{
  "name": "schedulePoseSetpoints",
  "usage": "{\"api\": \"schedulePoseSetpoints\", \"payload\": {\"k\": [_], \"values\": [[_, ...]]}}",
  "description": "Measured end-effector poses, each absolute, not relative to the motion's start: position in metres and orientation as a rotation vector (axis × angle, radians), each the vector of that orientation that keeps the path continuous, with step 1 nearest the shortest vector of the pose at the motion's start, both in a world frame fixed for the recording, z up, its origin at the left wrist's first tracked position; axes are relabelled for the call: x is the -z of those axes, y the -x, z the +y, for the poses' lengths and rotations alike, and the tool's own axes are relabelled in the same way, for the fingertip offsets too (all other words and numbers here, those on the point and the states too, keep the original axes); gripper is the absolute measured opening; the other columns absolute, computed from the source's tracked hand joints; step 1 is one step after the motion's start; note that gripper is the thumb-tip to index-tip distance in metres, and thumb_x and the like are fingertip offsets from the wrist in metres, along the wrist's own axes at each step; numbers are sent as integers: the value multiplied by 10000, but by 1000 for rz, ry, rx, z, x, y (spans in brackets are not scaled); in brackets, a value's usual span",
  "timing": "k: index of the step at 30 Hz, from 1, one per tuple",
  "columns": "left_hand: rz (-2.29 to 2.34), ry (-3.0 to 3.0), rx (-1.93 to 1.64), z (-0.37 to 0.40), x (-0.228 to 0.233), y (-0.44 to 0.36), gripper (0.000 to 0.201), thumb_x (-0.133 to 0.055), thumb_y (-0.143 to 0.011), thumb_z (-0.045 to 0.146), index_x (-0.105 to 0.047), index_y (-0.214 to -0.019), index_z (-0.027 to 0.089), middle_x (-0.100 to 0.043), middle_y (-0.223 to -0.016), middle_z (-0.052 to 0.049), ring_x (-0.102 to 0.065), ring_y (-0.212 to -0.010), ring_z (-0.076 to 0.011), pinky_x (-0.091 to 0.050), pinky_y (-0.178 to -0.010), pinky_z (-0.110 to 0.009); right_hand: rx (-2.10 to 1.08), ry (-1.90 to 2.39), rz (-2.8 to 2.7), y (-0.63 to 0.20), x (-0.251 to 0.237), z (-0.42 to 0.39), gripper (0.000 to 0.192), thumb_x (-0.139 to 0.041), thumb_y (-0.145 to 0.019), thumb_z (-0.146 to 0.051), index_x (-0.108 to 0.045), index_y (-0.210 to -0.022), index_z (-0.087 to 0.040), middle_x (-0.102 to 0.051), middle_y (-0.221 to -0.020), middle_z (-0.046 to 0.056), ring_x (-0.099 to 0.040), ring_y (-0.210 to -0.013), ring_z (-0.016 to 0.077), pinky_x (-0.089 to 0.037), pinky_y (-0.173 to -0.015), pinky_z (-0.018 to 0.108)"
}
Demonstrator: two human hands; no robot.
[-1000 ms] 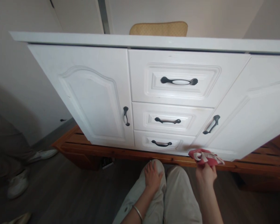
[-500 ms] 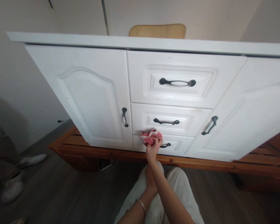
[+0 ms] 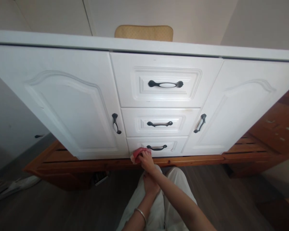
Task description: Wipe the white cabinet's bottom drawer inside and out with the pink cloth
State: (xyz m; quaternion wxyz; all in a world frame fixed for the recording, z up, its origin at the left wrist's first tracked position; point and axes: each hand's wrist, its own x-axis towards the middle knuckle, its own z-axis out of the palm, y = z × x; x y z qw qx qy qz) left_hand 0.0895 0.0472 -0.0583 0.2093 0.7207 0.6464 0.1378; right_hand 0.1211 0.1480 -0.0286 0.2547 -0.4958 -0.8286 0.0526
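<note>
My right hand [image 3: 147,160] is closed around a crumpled pink and white cloth [image 3: 137,155]. The cloth sits against the lower left part of the bottom drawer [image 3: 180,140], close to the wooden ledge below, left of the drawer's dark handle [image 3: 157,147]. Below it, my left hand [image 3: 150,183] rests on my knee with nothing visible in it. Its fingers lie loosely outstretched, partly covered by my right wrist, and a bangle [image 3: 141,214] circles that forearm. All three drawers of the white cabinet [image 3: 156,100] are closed.
Left and right cabinet doors [image 3: 69,106] with dark handles flank the drawers. A brown wooden bench [image 3: 69,165] supports the cabinet. Behind the top stands a tan rounded panel [image 3: 144,32]. Another person's shoe [image 3: 26,185] is at the lower left.
My right hand has moved the cloth down and left, from the upper part of the bottom drawer to its lower edge. The view has swung right. My left hand stays on the knee.
</note>
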Motion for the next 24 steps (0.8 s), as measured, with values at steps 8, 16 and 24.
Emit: {"api": "schedulePoseSetpoints", "payload": {"k": [8,16,24], "values": [[1972,-2098,-335,44,59,-102,745,-639,-855,441,-446,-1530,191,-521,-1509,-198,-503,-1338,-362,-438,-1046,-476,166,1573,-1974,-289,37,106,373,-550,-745,-36,-698,-1057,-178,-533,-1119,128,-438,-1017,290,-401,-890,450],[1975,-2064,-324,45,61,-104,735,-642,-846,400,-449,-1523,191,-483,-1561,-199,-473,-1380,-368,-407,-1074,-482,228,1457,-1822,-342,-15,103,243,-522,-771,-62,-691,-895,-186,-496,-995,84,-444,-972,276,-416,-889,488],[1987,-2069,-307,45,63,-103,716,-618,-858,409,-449,-1521,200,-502,-1544,-187,-491,-1357,-356,-405,-1071,-475,41,1338,-1435,-334,-102,112,150,-680,-671,-166,-712,-808,-220,-566,-1021,76,-527,-1059,284,-421,-1004,525]]}}
